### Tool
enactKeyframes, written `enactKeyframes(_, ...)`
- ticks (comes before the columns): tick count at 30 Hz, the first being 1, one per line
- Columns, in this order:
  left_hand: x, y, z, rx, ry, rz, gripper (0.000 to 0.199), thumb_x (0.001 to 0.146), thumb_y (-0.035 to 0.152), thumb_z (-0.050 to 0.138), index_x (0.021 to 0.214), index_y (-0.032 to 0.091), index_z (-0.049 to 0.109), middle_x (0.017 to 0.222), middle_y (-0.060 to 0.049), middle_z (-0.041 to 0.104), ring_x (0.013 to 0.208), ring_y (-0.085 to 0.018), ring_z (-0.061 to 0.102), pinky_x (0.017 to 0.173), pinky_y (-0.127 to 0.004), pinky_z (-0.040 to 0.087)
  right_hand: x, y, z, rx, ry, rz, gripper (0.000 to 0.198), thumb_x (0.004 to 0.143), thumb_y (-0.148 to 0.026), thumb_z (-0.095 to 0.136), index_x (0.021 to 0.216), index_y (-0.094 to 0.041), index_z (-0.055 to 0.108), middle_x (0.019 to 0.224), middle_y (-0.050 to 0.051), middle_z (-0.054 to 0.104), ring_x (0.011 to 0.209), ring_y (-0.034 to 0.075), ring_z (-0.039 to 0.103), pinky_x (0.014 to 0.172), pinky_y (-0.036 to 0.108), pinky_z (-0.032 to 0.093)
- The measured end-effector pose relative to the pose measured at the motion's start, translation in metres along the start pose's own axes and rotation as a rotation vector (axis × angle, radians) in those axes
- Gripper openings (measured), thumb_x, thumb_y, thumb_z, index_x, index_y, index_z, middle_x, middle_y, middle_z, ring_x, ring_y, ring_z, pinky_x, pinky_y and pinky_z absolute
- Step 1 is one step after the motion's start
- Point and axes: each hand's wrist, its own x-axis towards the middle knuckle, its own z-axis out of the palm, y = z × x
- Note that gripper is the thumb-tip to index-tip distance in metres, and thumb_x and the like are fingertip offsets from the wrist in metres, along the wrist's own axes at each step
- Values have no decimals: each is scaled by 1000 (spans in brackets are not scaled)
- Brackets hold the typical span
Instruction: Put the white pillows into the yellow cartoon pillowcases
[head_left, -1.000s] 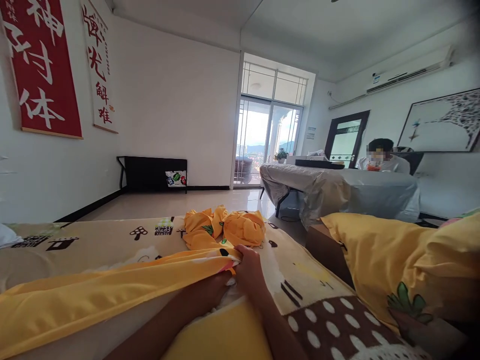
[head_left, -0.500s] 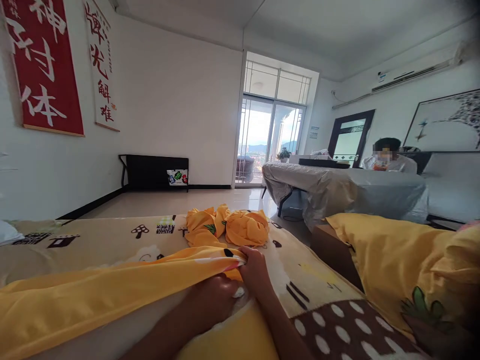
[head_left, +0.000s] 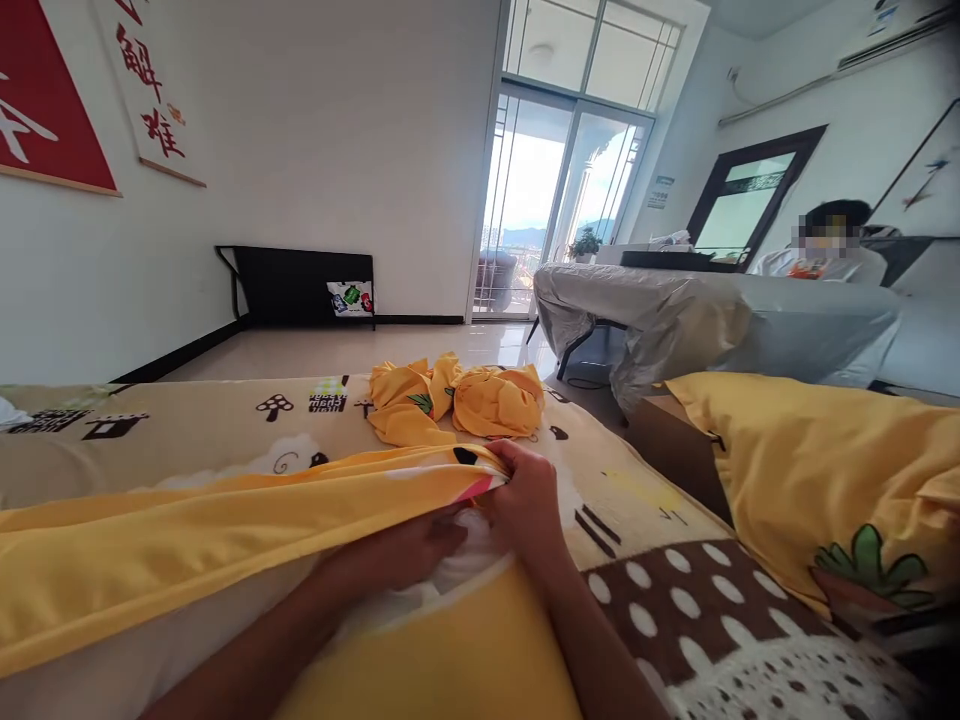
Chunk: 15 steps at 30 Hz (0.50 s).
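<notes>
Your right hand (head_left: 529,492) pinches the corner of the long yellow cloth cover (head_left: 225,520) on the bed (head_left: 187,430). The cover runs off to your left. Your left hand (head_left: 409,550) is tucked under it, curled; its grip is hidden.

Both bare forearms come up from the bottom edge of the view and run close together toward the middle. The left forearm rises from the lower left at a slant, and the left hand (head_left: 409,550) lies low with its palm down, fingers stretched forward and partly hidden under a yellow cloth (head_left: 225,520). The right forearm comes up from the lower right, crossing slightly inward. The right hand (head_left: 525,495) sits just ahead of and beside the left, knuckles up, its fingers curled and pinched closed on the corner of the yellow cloth. The two hands almost touch.
</notes>
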Motion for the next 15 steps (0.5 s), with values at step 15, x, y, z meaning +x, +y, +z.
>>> enactKeyframes(15, -8, -15, 12, 786, 352, 711, 28, 86, 7, 40, 105, 15, 59, 108, -6, 65, 101, -20, 60, 93, -32, 49, 1, -3, 1, 65, -1, -61, 28, 55, -16, 52, 79, -17, 67, 73, 0, 69, 67, 16, 59, 62, 23, 42)
